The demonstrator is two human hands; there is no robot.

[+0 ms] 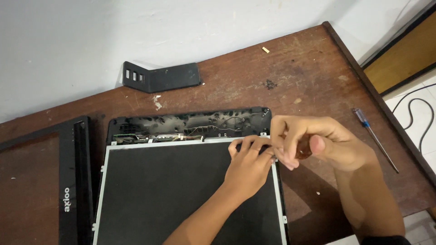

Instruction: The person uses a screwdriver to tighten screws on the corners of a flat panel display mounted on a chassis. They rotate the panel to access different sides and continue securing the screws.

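Note:
A dark display panel (172, 195) in a silver metal frame lies in an open black back housing (190, 121) with wires showing along its top. My left hand (249, 165) presses on the panel's top right corner, fingers curled at the frame edge. My right hand (313, 143) is closed around a brown-handled screwdriver (303, 149), its tip hidden behind my fingers at that same corner.
A black bezel frame (75, 181) lies at the left. A black angled plastic piece (161, 77) rests near the wall. A blue-handled screwdriver (374, 138) lies near the wooden table's right edge (390, 122). A black cable (422, 118) runs on the floor.

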